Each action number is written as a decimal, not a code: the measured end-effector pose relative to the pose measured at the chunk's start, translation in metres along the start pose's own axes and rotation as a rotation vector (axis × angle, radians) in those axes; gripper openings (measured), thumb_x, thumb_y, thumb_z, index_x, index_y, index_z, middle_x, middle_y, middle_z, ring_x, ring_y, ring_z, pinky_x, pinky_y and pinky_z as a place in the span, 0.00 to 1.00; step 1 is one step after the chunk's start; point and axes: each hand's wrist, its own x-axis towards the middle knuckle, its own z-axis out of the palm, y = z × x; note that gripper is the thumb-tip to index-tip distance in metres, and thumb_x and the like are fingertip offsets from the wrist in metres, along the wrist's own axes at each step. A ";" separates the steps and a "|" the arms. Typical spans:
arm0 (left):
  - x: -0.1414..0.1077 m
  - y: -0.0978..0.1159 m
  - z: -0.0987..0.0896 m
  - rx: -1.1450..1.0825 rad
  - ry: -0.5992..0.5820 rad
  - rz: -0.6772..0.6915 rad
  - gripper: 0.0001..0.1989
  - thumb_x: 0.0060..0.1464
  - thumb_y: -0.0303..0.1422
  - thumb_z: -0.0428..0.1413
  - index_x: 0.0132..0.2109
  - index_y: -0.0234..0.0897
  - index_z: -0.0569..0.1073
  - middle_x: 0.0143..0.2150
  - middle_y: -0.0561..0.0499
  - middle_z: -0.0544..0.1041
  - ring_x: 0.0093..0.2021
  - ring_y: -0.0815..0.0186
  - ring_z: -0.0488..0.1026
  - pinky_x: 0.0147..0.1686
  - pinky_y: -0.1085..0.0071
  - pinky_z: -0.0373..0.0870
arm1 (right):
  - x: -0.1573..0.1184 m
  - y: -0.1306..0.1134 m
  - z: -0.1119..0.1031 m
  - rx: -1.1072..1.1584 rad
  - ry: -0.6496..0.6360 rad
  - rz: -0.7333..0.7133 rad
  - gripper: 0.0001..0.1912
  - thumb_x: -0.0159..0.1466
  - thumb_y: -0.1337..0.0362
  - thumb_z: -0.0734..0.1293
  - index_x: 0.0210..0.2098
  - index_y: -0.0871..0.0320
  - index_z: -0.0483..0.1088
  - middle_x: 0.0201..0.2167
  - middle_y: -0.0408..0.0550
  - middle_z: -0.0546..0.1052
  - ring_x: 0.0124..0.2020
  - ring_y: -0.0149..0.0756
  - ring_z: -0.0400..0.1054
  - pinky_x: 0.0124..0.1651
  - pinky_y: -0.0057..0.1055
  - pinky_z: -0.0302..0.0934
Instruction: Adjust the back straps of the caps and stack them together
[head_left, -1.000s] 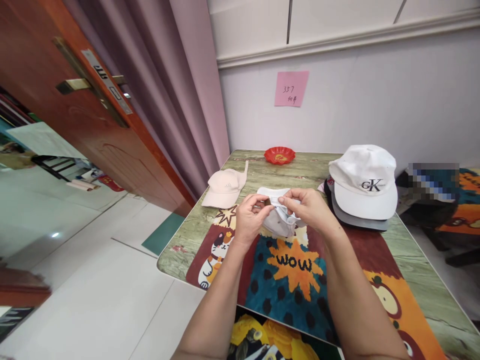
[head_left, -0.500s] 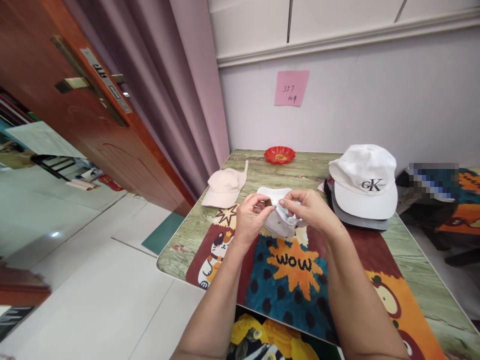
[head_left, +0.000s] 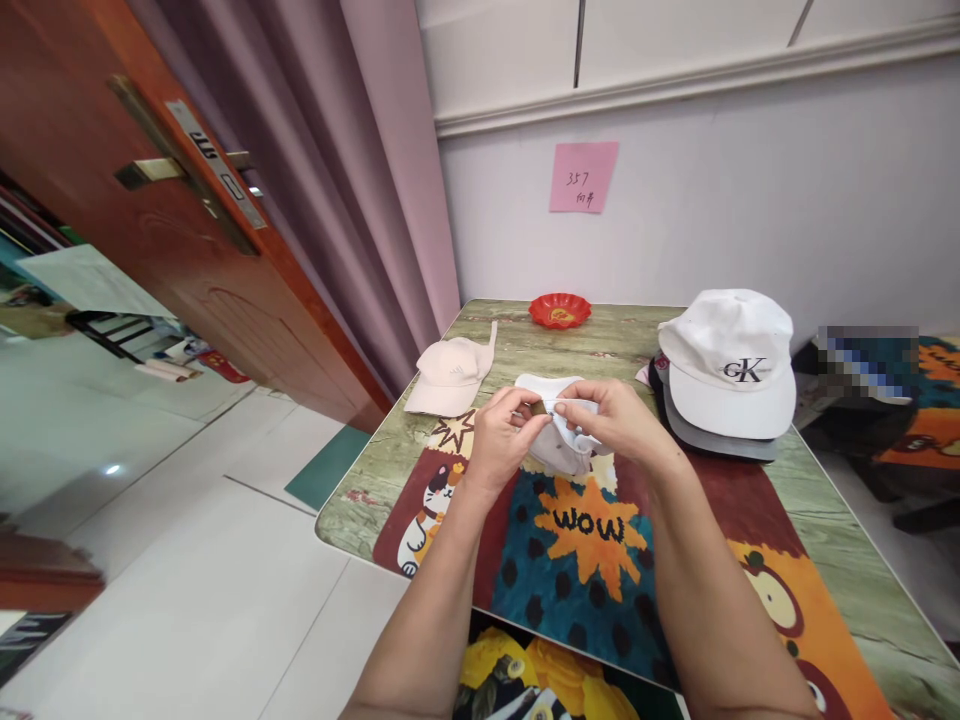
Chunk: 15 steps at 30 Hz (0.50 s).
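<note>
A white cap (head_left: 566, 450) is between my two hands above the patterned mat (head_left: 532, 560), its brim pointing away from me. My left hand (head_left: 504, 432) pinches the cap's strap at the left side of the opening. With thumb and fingers closed, my right hand (head_left: 611, 415) grips the strap from the right, very near the left fingertips. The fine detail between the fingertips is too small to make out. To the left lies a pale pink cap (head_left: 448, 375) with its strap end sticking up.
On the table's right stands a stack of caps, a white one (head_left: 731, 360) on top. A red scalloped dish (head_left: 560, 310) sits at the back. A pink note (head_left: 583, 177) is on the wall. An open wooden door (head_left: 247, 250) stands at the left.
My right fingertips have shifted slightly at the strap of the white cap. Both hands stay in nearly the same place, and nothing else has moved noticeably.
</note>
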 end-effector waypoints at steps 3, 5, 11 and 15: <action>0.001 -0.002 0.002 -0.007 0.011 -0.010 0.05 0.52 0.29 0.63 0.38 0.38 0.77 0.36 0.51 0.73 0.31 0.71 0.70 0.30 0.76 0.71 | 0.002 0.001 0.002 -0.008 0.032 -0.008 0.14 0.62 0.54 0.67 0.29 0.57 0.76 0.21 0.42 0.74 0.21 0.31 0.62 0.25 0.27 0.54; 0.000 -0.005 0.004 -0.028 0.031 -0.034 0.06 0.51 0.30 0.63 0.38 0.38 0.77 0.36 0.51 0.73 0.31 0.71 0.70 0.30 0.76 0.72 | 0.003 0.002 0.004 -0.006 0.046 -0.012 0.14 0.62 0.54 0.66 0.28 0.57 0.76 0.21 0.42 0.74 0.20 0.30 0.62 0.24 0.27 0.54; 0.000 -0.011 0.006 -0.102 0.053 -0.115 0.08 0.50 0.31 0.65 0.38 0.37 0.76 0.37 0.50 0.73 0.32 0.70 0.72 0.30 0.76 0.73 | 0.005 0.005 0.008 0.000 0.032 -0.025 0.12 0.62 0.56 0.66 0.31 0.57 0.76 0.22 0.42 0.75 0.21 0.30 0.63 0.25 0.26 0.54; 0.001 -0.008 0.004 -0.147 -0.010 -0.132 0.08 0.49 0.29 0.64 0.38 0.37 0.76 0.39 0.50 0.73 0.35 0.69 0.74 0.34 0.74 0.76 | 0.005 0.004 0.007 -0.040 0.050 -0.024 0.11 0.61 0.56 0.66 0.30 0.57 0.76 0.21 0.41 0.73 0.20 0.30 0.61 0.25 0.27 0.52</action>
